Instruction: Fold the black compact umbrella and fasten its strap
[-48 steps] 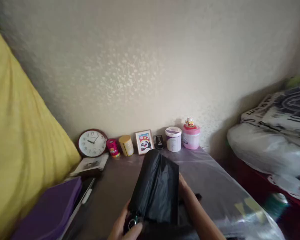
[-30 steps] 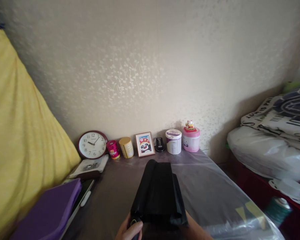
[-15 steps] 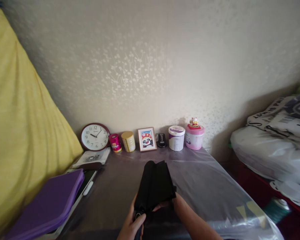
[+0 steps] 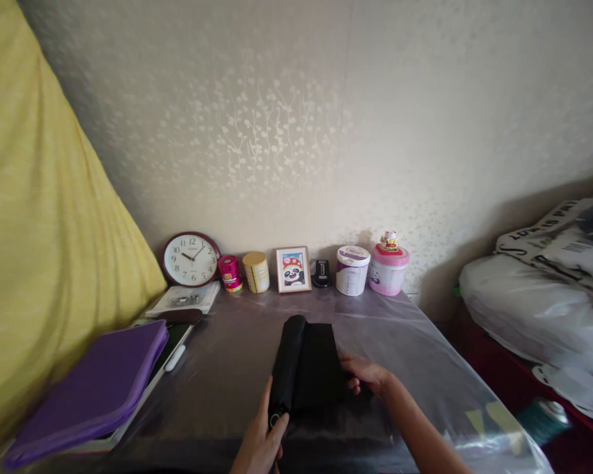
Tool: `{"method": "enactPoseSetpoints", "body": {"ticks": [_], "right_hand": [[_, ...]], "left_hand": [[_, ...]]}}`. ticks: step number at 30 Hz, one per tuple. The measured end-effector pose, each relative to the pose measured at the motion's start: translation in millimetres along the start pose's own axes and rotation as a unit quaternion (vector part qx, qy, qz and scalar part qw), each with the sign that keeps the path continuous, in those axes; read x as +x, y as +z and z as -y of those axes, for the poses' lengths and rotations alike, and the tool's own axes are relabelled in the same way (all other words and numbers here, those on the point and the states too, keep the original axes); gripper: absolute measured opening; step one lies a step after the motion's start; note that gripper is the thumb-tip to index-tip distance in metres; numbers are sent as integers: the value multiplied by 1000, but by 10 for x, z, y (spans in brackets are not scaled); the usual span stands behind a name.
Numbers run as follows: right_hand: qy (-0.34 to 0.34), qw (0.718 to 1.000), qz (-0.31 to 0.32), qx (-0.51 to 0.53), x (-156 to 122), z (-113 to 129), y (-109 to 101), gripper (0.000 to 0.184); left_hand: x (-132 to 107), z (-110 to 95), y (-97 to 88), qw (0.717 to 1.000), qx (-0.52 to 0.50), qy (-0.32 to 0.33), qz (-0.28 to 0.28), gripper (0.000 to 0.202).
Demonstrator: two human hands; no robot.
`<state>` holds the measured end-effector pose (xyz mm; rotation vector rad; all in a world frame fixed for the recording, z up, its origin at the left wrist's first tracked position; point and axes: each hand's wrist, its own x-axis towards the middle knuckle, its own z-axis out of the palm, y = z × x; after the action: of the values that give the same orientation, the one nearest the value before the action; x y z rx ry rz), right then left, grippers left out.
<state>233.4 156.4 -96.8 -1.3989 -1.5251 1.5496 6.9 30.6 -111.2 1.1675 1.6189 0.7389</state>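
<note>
A black folding umbrella [image 4: 290, 362], as it looks, lies lengthwise over the table with part of its dark fabric [image 4: 319, 362] spread flat to the right. My left hand [image 4: 265, 431] is wrapped round its near end, thumb on top beside a small ring-like detail. At the fabric's right edge, my right hand [image 4: 363, 372] is closed with curled fingers on a dark strap-like piece [image 4: 364, 387]; the exact grip is partly hidden.
Along the wall stand a clock [image 4: 191, 259], a pink can [image 4: 230, 274], a yellow can [image 4: 255, 272], a panda picture frame [image 4: 293, 270] and two tubs [image 4: 352, 271]. Purple folders [image 4: 89, 388] lie left, near a yellow curtain [image 4: 69, 263]. Bagged bedding [image 4: 534, 309] sits right.
My right hand has come out from under the fabric to its right edge. The fabric lies flatter and lower. My left hand keeps its hold; the view has shifted slightly.
</note>
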Motion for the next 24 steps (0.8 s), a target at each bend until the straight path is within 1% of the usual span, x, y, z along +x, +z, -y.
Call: {"method": "enactPoseSetpoints", "body": {"ticks": [1, 2, 3, 4, 5, 6, 7, 8, 9, 10, 12, 14, 15, 17, 19, 22, 23, 24], "right_hand": [[15, 999, 43, 16, -28, -12, -102, 19], [19, 998, 56, 27, -50, -26, -202, 22], [17, 999, 41, 26, -63, -41, -292, 26], [6, 1000, 7, 11, -69, -56, -368, 28], [-17, 999, -45, -20, -68, -71, -422, 29], [-45, 993, -95, -60, -64, -84, -451, 29], [-75, 983, -133, -103, -61, -92, -454, 29], [-103, 972, -151, -145, -62, -96, -429, 31], [-123, 962, -157, -186, -71, -94, -380, 32], [-131, 952, -159, -227, -87, -86, -312, 34], [-130, 926, -172, -310, -142, -54, -143, 35], [-126, 892, -205, -383, -207, -8, 24, 32], [-121, 877, -218, -411, -236, 16, 94, 32], [-113, 855, -226, -452, -276, 56, 195, 31], [-117, 841, -234, -474, -290, 80, 252, 28], [-153, 825, -254, -482, -273, 84, 297, 19], [-162, 824, -256, -478, -262, 79, 312, 18], [-166, 830, -254, -469, -249, 72, 329, 18]], "left_hand": [[-11, -31, 15, 1000, 5, -8, -1, 70], [-19, -58, 25, 1000, 11, -11, -3, 70], [-24, -78, 33, 1000, 18, -12, -3, 69], [-25, -91, 37, 1000, 26, -10, -2, 68], [-25, -97, 41, 999, 34, -6, -3, 68], [-22, -95, 44, 999, 42, -1, -5, 67], [-19, -89, 48, 999, 51, 4, -7, 67], [-14, -79, 53, 998, 60, 11, -10, 67], [-9, -68, 58, 997, 71, 17, -13, 66], [-2, -56, 63, 996, 83, 23, -19, 66], [12, -35, 76, 994, 105, 33, -26, 65], [25, -23, 88, 992, 119, 35, -30, 64], [29, -20, 94, 991, 123, 33, -31, 64], [31, -24, 103, 991, 126, 30, -30, 63], [26, -35, 110, 990, 131, 30, -35, 63], [15, -55, 113, 988, 144, 30, -46, 63], [12, -61, 112, 987, 150, 28, -45, 63], [9, -66, 110, 987, 156, 25, -42, 63]]}}
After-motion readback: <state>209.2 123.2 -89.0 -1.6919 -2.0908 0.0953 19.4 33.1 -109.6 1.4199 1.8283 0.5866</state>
